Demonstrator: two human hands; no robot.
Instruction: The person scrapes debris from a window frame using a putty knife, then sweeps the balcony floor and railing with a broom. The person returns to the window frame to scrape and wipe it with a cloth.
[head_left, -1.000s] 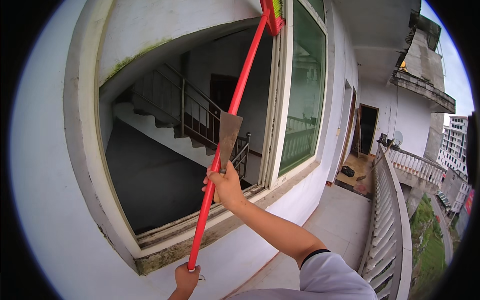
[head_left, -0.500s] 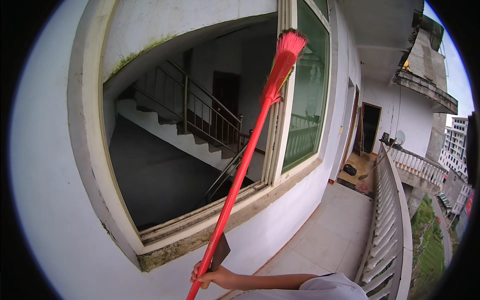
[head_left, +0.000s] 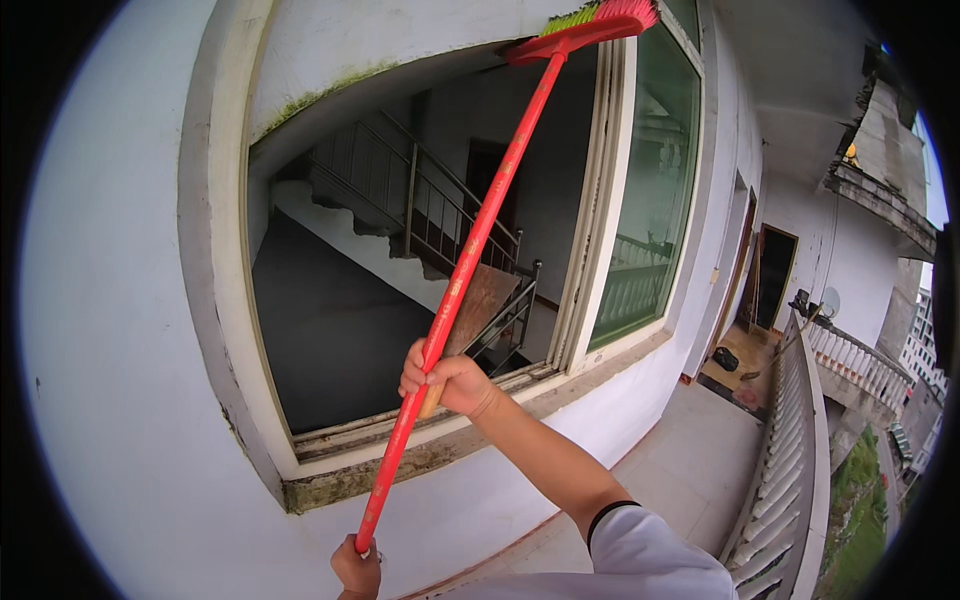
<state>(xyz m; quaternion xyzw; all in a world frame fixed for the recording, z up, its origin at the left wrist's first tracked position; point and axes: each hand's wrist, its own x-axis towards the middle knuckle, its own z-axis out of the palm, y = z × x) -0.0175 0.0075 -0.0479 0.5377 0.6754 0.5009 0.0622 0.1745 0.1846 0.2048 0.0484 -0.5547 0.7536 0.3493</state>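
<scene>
A red-handled broom [head_left: 483,225] slants up across the window opening. Its head [head_left: 590,30], with pink and yellow-green bristles, is raised near the top of the window. My left hand [head_left: 357,568] is closed round the lower end of the handle. Higher up, my right hand [head_left: 445,380] grips the handle too. The same hand also holds a scraper [head_left: 482,305] with a wide, rusty-brown blade and a wooden grip, lying alongside the broom handle with its blade upward.
A cream window frame [head_left: 225,250] with a mossy, dirty sill [head_left: 370,470] surrounds the opening; a staircase with metal railing [head_left: 455,215] shows inside. Green glass [head_left: 650,180] fills the right side. A white balustrade [head_left: 785,460] borders the balcony floor [head_left: 680,450]. A black bag [head_left: 726,358] lies farther along.
The broom has risen, and its head has turned sideways to show yellow-green bristles. My right hand has moved up with broom and scraper. My left hand has come into view on the handle's lower end.
</scene>
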